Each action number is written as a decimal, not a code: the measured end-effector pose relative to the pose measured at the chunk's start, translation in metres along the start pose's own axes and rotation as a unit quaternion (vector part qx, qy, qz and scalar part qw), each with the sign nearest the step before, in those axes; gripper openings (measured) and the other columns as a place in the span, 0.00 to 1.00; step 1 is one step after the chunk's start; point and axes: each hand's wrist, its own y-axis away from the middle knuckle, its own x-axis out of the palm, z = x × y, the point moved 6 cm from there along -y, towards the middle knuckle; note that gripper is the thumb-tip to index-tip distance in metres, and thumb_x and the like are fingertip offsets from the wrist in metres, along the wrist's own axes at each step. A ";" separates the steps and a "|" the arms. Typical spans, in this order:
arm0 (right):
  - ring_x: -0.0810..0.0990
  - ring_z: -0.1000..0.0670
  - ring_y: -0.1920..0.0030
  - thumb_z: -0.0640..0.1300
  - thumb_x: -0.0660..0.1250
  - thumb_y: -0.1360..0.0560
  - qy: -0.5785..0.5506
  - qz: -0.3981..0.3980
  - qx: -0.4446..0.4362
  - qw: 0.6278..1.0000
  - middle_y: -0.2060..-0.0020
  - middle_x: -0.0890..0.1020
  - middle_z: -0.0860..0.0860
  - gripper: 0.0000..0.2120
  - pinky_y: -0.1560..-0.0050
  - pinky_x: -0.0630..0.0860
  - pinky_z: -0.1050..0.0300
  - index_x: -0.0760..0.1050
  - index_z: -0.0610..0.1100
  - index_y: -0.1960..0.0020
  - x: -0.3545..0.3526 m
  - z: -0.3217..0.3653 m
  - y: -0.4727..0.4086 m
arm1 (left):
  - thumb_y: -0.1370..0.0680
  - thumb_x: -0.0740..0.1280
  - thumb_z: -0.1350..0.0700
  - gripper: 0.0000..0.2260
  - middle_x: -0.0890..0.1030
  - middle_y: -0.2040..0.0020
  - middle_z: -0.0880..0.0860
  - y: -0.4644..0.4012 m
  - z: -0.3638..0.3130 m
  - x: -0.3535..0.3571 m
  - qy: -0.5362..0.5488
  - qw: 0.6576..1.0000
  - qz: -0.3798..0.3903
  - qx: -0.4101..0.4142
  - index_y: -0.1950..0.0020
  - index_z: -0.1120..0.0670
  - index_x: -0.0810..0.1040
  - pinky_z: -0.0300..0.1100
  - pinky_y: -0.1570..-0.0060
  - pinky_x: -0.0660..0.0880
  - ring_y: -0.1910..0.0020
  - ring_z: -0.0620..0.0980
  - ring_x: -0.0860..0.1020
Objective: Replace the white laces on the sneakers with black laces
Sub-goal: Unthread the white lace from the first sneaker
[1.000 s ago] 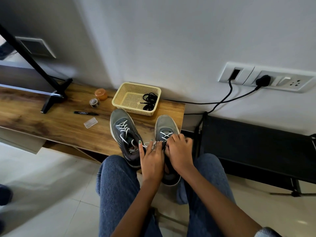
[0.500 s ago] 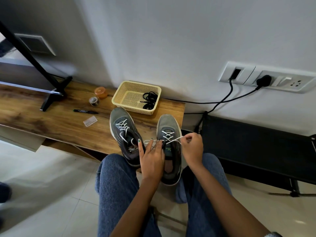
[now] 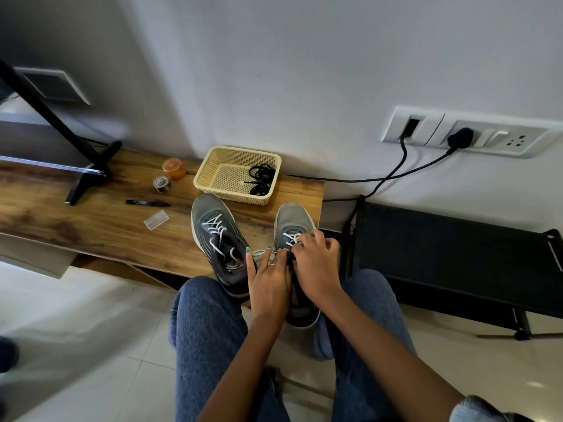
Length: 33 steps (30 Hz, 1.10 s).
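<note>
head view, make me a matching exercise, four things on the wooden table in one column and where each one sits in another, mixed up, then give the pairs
Things:
1. black laces
2. black marker
3. orange jar
4. right sneaker

Places:
A. under both hands, at the table's right end
B. lying flat, left of the left sneaker's toe
C. inside the yellow basket
D. by the wall, left of the basket

Pairs: 1-C, 2-B, 3-D, 4-A
</note>
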 end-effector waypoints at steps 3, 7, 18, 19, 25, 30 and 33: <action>0.77 0.47 0.51 0.45 0.77 0.35 0.019 -0.042 0.011 0.999 0.60 0.80 0.53 0.06 0.53 0.72 0.49 0.81 0.48 0.62 -0.003 -0.002 0.001 | 0.24 0.58 0.55 0.16 0.85 0.53 0.54 0.000 0.001 0.001 -0.005 1.000 0.001 0.001 0.45 0.57 0.82 0.57 0.31 0.55 0.43 0.53 0.81; 0.77 0.48 0.56 0.45 0.78 0.37 0.027 -0.105 0.002 0.994 0.62 0.79 0.53 0.09 0.53 0.63 0.51 0.79 0.48 0.62 -0.006 -0.003 0.004 | 0.27 0.67 0.58 0.13 0.85 0.52 0.54 0.000 0.001 0.004 -0.027 1.000 0.011 -0.010 0.44 0.57 0.82 0.58 0.31 0.54 0.42 0.53 0.80; 0.74 0.48 0.55 0.42 0.68 0.27 -0.193 -0.088 0.124 0.969 0.58 0.76 0.51 0.02 0.52 0.68 0.50 0.76 0.44 0.58 -0.001 -0.029 0.012 | 0.30 0.74 0.61 0.13 0.85 0.54 0.54 -0.002 -0.007 0.003 -0.036 0.999 -0.005 -0.017 0.46 0.57 0.82 0.58 0.32 0.54 0.44 0.53 0.81; 0.74 0.48 0.55 0.41 0.67 0.26 -0.243 -0.079 0.153 0.955 0.57 0.76 0.50 0.02 0.53 0.68 0.52 0.75 0.43 0.57 0.003 -0.031 0.015 | 0.31 0.76 0.61 0.15 0.85 0.54 0.55 -0.003 -0.008 0.004 -0.035 0.999 -0.001 -0.017 0.46 0.57 0.82 0.58 0.32 0.54 0.44 0.53 0.81; 0.73 0.52 0.59 0.40 0.63 0.23 -0.373 -0.096 0.233 0.893 0.55 0.72 0.50 0.04 0.63 0.60 0.64 0.73 0.41 0.55 0.007 -0.034 0.025 | 0.32 0.77 0.60 0.16 0.85 0.58 0.54 -0.005 -0.016 0.005 -0.030 1.000 0.004 -0.002 0.45 0.58 0.81 0.59 0.31 0.54 0.42 0.53 0.81; 0.72 0.51 0.61 0.40 0.62 0.22 -0.350 -0.076 0.207 0.911 0.56 0.71 0.51 0.04 0.63 0.63 0.60 0.70 0.42 0.55 0.003 -0.031 0.024 | 0.25 0.58 0.54 0.16 0.85 0.57 0.55 -0.006 -0.015 0.001 -0.014 0.999 -0.029 -0.019 0.47 0.56 0.83 0.56 0.31 0.52 0.46 0.51 0.82; 0.74 0.50 0.58 0.40 0.61 0.23 -0.285 -0.042 0.150 0.946 0.55 0.73 0.51 0.01 0.62 0.64 0.59 0.72 0.43 0.53 0.001 -0.027 0.017 | 0.23 0.55 0.50 0.19 0.85 0.59 0.52 -0.007 -0.009 -0.002 0.002 0.999 -0.031 -0.045 0.49 0.55 0.84 0.55 0.30 0.51 0.49 0.49 0.83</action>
